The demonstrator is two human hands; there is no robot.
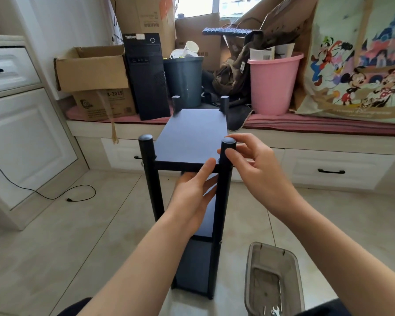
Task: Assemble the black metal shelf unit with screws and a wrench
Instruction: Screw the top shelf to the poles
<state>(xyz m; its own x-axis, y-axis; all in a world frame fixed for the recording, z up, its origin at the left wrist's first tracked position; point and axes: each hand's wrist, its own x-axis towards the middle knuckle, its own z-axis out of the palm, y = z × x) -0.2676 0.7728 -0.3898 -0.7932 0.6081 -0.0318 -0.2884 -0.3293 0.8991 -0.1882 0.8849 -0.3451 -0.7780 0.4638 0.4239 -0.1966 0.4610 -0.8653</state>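
A black shelf unit (192, 137) stands upright on a tiled floor (62, 236), its long axis vertical and its top board (189, 135) running lengthways away from the camera toward a window bench (306, 126). Four round posts rise above the board's corners; lower shelves show beneath it. The left hand (192, 197) reaches under the near edge of the top board, thumb lying up against that edge and fingers hidden below, so how tightly it grips cannot be told. The right hand (253, 165) is at the near right post (226, 179), thumb and fingers curled around its capped top.

A clear plastic tray (271, 254) sits on the floor just right of the unit's foot, holding a small wrench (275, 312) and a few thin metal pieces at the frame's bottom edge.

On the bench, a black computer tower (146, 76) reads "ThinkCentre"; a cardboard box (103, 103) beside it shows "-2019". A dark bin (184, 80), a pink bucket (273, 85) and a cartoon-print bag (356, 65) marked "Disney" line the rest of the bench.

Open floor lies left of the unit as far as white cabinets (25, 137), crossed by a loose black cable (55, 197); the bench drawers stand close behind the unit.
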